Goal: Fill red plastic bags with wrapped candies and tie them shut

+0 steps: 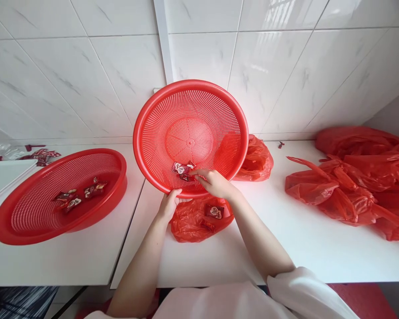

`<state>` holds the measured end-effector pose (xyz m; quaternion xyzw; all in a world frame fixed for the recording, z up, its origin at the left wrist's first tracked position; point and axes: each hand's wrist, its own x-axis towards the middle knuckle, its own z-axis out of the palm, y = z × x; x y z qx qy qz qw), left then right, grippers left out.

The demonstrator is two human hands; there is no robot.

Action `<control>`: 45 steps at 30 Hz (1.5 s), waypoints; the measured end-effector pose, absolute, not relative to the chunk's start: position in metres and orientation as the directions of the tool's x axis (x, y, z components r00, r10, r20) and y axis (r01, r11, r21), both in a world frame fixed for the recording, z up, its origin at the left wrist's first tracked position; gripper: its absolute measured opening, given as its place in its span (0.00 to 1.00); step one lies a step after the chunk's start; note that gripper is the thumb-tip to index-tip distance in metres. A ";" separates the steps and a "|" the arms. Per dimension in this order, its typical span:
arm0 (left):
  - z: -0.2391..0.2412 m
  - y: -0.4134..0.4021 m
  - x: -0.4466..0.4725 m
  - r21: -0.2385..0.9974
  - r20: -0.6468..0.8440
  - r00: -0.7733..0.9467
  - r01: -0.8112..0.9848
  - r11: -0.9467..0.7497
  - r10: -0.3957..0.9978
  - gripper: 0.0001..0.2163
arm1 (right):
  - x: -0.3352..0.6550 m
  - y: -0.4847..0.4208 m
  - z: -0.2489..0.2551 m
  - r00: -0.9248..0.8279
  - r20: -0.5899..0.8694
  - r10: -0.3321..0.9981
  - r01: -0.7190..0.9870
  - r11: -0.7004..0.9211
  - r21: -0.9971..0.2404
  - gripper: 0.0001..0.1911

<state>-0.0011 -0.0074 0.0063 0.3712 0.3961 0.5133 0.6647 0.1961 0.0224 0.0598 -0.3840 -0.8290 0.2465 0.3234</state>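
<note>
A red round mesh basket [159, 115] stands tilted up toward me at the middle of the white table. My left hand [168, 204] grips its lower rim from below. My right hand [213, 181] reaches into the basket's low edge, fingers pinched at small dark red wrapped candies [182, 169] lying there. Under the basket lies a red plastic bag [189, 221] with a couple of the same candies [214, 212] in it.
A second red mesh basket [23, 212] with several candies [76, 197] sits on the left table. Crumpled red plastic bags [352, 186] pile at the right, another bag [257, 159] behind the tilted basket. More candies [41, 155] and clear wrap lie far left. Tiled wall behind.
</note>
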 end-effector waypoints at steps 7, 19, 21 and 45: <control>0.005 -0.007 -0.002 0.904 -0.131 0.153 -0.388 0.181 0.980 0.16 | 0.197 0.024 0.052 -0.519 0.263 0.813 0.529 0.547 -0.649 0.18; 0.009 -0.008 -0.001 0.897 -0.135 0.176 -0.396 0.195 0.975 0.18 | 0.193 0.023 0.056 -0.478 0.352 0.805 0.466 0.572 -0.675 0.17; 0.009 -0.008 -0.001 0.897 -0.151 0.193 -0.386 0.217 0.969 0.17 | 0.192 0.023 0.054 -0.516 0.345 0.784 0.461 0.593 -0.660 0.19; 0.004 -0.011 -0.001 0.904 -0.181 0.159 -0.362 0.228 0.970 0.15 | 0.194 0.031 0.040 -0.510 0.290 0.810 0.556 0.568 -0.608 0.17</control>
